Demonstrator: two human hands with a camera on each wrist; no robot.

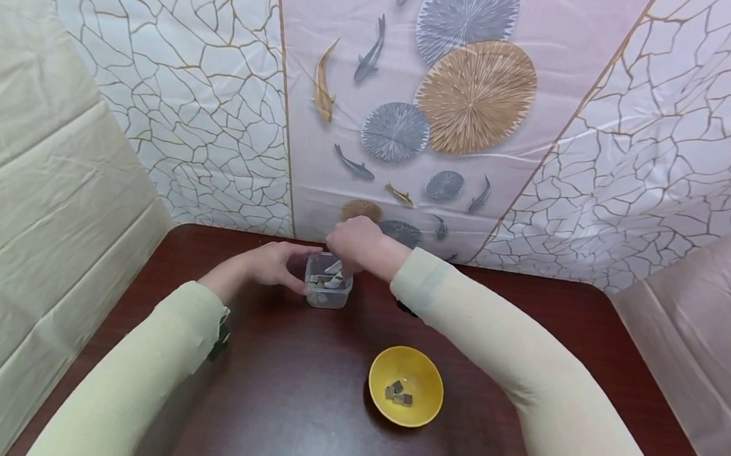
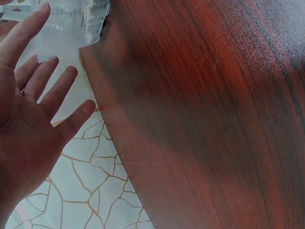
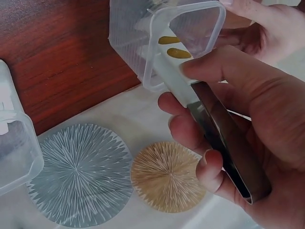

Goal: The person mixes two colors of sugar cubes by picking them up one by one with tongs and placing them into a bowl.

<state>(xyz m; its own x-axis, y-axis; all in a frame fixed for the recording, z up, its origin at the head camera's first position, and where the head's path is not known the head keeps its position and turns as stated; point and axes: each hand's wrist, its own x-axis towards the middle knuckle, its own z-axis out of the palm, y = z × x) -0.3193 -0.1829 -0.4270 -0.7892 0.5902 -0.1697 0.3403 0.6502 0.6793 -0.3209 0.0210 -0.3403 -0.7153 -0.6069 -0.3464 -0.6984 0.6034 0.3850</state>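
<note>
Tongs [image 3: 233, 138] held by right grip [image 1: 359, 240], white end put inside clear container [image 1: 336, 300]

Backdrop cloth [image 1: 221, 102]: hung behind the work, printed with crack lines, fish and round discs. Bench [image 1: 288, 394]: dark red-brown, wood-grained, far edge placed near the cloth. Right sleeve [image 1: 492, 338] and left sleeve [image 1: 128, 374]: both pale, both stretched forward over the bench.

Right grip: narrow, fingers curled round the tongs, thumb pressed on the white part. Left grip [image 1: 275, 264]: spread fairly wide, clear container held at its left side between thumb and fingers.

Yellow bowl [image 1: 427, 379]: set upright on the bench, nearer the person than the container and to its right, well apart from it. Clear container: stood upright near the far edge of the bench. Clear plastic piece [image 3: 34, 160]: cut off by the frame edge in the right wrist view; lid or box cannot be told.

Tongs: tilted down into the container, two gold-coloured ovals shown in the white part. Small cubes [image 1: 407, 400]: greyish, grouped on the bowl's floor. Pale pieces [image 1: 317, 282]: contained beside the tong ends; whether one is pinched cannot be told
</note>
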